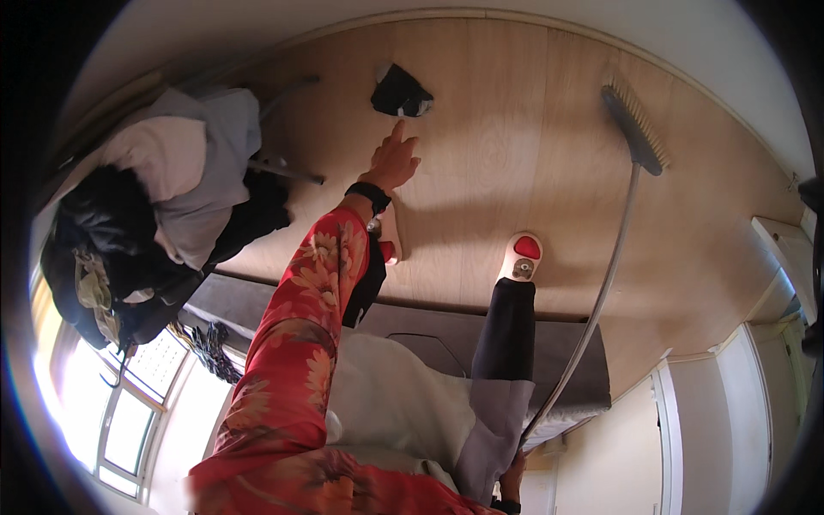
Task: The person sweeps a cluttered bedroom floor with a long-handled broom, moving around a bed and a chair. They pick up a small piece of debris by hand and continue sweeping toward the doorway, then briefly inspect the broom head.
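Note:
My left hand (393, 161) is stretched forward over the wooden floor, index finger extended and nothing held. Just beyond its fingertip lies a small crumpled black item (400, 91) with pale patches; whether it is cloth or a bag is unclear. From the picture I cannot tell if the finger touches it. Low in the view, my right hand (512, 479) is partly hidden by my sleeve and grips the upper end of a broom handle (608, 283). The grey broom head (634, 129) rests on the floor at the right, its pale bristles facing away from me.
Grey, pink and black clothes (174, 167) are heaped on a rack or chair at the left, with metal legs (290, 172) sticking out. Behind me is a bed or couch with a grey cover (573, 354). A window (125, 425) and a door (611, 444) appear lower down.

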{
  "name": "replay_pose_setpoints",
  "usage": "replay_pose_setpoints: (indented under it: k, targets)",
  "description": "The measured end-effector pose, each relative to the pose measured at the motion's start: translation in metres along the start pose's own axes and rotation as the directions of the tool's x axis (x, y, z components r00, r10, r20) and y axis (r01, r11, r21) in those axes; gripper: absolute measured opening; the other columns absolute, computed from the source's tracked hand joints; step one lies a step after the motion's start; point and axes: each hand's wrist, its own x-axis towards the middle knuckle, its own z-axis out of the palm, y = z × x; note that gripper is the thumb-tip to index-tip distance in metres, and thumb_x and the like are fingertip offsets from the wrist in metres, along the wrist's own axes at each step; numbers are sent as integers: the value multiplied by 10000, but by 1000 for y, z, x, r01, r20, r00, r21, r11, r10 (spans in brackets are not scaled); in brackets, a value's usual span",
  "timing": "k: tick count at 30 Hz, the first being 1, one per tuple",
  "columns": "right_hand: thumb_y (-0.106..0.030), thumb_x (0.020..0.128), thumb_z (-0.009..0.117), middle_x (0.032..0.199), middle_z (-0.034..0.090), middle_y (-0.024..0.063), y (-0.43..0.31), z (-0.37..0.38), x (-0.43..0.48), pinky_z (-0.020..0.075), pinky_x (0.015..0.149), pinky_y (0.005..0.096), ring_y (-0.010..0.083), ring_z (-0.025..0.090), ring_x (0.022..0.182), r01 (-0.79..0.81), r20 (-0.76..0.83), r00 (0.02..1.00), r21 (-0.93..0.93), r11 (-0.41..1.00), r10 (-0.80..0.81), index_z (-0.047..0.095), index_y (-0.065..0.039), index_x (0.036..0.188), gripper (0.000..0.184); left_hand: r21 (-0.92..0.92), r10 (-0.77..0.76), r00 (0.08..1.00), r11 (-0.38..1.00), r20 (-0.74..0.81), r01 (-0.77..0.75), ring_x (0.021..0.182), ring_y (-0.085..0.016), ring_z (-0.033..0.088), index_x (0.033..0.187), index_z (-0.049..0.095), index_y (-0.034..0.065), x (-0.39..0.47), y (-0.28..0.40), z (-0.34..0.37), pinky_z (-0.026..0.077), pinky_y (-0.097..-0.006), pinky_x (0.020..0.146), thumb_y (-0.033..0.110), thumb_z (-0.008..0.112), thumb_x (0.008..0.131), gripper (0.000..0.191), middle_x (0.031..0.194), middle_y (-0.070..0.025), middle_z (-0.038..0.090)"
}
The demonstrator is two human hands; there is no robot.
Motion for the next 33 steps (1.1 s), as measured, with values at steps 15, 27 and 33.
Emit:
replay_pose_setpoints:
  k: [15, 27, 33]
  targets:
    - [-189, 815, 555, 899, 641, 186, 13, 5, 4, 460, 705, 370, 278, 620, 850, -120, 7, 993, 106, 987, 120, 561, 13, 1053, 312, -175, 57, 997, 983, 52, -47, 1257, -401, 359, 1249, 430, -72, 67, -41, 69, 284, -380, 1067, 219, 626, 784, 583, 1300, -293, 421]
    - [-143, 804, 599, 696, 569, 45, -114, -59, -75, 405, 445, 235, 84, 515, 525, 73, -16, 997, 166, 983, -71, 550, 9, 1029, 276, -982, -187, 964, 58, -187, -179, 882, -114, 587, 1065, 611, -5, -152, 62, -148, 479, -233, 787, -38, 642, 800, 268, 1007, -51, 637]
    - [-46, 842, 533, 792, 544, 35, -175, -100, -131, 394, 462, 207, 80, 469, 516, 456, -64, 885, 322, 830, -461, 370, -50, 1304, 490, -833, -195, 937, -429, -291, -349, 1015, -207, 588, 1182, 512, 2, -279, 87, -249, 468, -354, 909, 41, 432, 911, 285, 1077, -98, 609]
